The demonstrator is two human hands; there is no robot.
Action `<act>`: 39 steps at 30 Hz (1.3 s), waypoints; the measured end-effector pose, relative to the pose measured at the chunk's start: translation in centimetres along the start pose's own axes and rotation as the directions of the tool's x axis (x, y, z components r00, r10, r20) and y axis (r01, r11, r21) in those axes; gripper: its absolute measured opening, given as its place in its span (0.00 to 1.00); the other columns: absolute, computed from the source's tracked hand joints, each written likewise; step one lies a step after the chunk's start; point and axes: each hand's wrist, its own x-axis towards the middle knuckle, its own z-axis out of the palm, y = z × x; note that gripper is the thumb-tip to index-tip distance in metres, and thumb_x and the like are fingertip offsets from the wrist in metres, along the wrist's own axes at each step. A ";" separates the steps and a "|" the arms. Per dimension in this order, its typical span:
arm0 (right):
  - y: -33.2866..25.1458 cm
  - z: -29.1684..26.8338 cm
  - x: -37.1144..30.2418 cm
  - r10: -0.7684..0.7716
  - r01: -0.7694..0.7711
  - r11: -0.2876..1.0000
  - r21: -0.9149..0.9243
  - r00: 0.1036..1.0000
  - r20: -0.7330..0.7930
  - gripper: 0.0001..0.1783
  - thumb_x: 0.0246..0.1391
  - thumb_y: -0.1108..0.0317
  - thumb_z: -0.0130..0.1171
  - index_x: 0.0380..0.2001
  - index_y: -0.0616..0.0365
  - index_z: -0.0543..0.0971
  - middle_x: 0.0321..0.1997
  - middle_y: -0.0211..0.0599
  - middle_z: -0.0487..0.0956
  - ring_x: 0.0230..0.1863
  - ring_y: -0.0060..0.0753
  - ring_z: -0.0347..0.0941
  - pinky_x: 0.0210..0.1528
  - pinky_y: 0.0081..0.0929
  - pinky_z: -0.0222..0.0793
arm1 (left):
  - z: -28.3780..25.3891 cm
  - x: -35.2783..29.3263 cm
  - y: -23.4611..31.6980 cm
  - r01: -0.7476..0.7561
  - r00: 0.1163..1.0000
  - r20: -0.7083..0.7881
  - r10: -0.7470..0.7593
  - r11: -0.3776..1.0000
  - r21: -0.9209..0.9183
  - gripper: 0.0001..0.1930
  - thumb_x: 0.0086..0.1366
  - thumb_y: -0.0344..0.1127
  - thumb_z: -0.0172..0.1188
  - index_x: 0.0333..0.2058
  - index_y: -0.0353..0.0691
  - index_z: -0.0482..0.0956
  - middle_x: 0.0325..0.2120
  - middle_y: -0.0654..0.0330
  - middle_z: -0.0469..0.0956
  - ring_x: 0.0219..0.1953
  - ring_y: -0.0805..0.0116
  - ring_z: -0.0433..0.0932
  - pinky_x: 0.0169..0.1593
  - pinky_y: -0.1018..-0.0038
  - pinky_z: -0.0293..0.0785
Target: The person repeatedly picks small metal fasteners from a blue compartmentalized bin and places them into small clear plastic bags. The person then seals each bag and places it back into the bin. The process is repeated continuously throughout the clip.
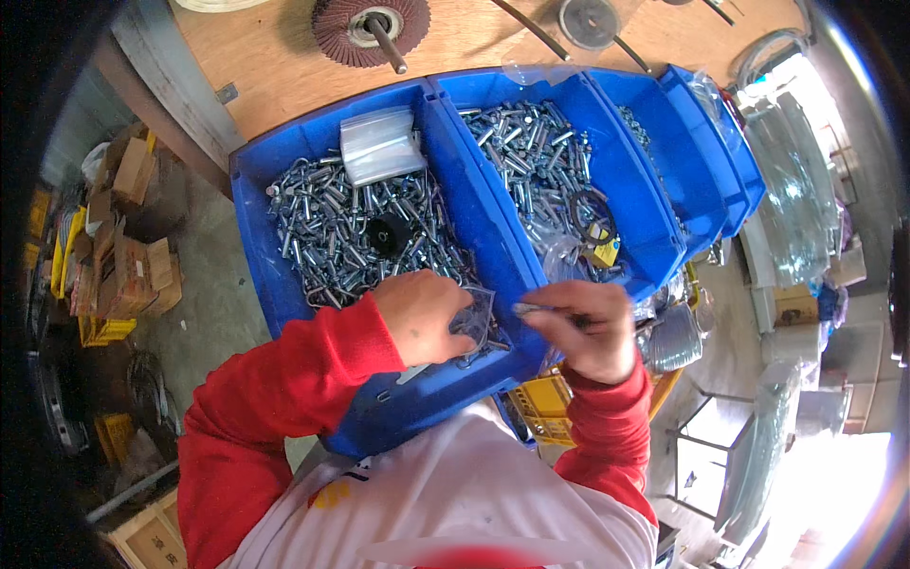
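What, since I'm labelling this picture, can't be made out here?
In the head view:
Small item in the right hand: blurred by motion.
Clear plastic bag at the left hand: partly hidden by that hand.
Flap wheel: top cut off by the upper edge.
Hardware in the third blue bin: too small to identify.

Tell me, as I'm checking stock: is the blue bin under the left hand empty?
Not empty: loose metal pins heap across the blue bin, beneath the left hand.

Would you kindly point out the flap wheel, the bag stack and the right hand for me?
Flap wheel (360,26), head view: on its central hub.
Bag stack (381,145), head view: on its upper face.
Right hand (597,329), head view: on the middle of the hand.
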 end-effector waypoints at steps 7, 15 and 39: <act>-1.6 6.1 1.0 0.145 -0.101 0.983 0.152 0.938 -0.315 0.13 0.71 0.69 0.53 0.47 0.67 0.82 0.39 0.32 0.82 0.40 0.17 0.71 0.44 0.21 0.68 | 0.5 -0.5 -0.6 -0.057 0.994 -0.092 0.055 0.998 -0.025 0.25 0.52 0.50 0.73 0.42 0.37 0.84 0.26 0.44 0.83 0.33 0.43 0.84 0.41 0.52 0.80; 0.8 11.5 2.3 -0.064 0.306 0.848 0.433 0.870 -0.488 0.16 0.73 0.71 0.44 0.58 0.68 0.70 0.38 0.34 0.76 0.40 0.25 0.70 0.48 0.23 0.67 | -0.4 -0.1 -0.4 0.058 0.998 0.032 -0.058 0.998 -0.024 0.23 0.50 0.49 0.75 0.37 0.37 0.83 0.25 0.46 0.84 0.34 0.43 0.85 0.43 0.53 0.81; 0.9 4.9 1.2 -0.192 0.306 0.458 -0.835 0.951 0.243 0.10 0.47 0.67 0.61 0.35 0.49 0.85 0.64 0.37 0.76 0.75 0.52 0.59 0.75 0.68 0.43 | -1.2 -2.6 0.1 -0.079 0.997 -0.009 0.079 0.996 0.040 0.14 0.61 0.49 0.67 0.29 0.43 0.87 0.24 0.49 0.83 0.29 0.46 0.84 0.35 0.51 0.78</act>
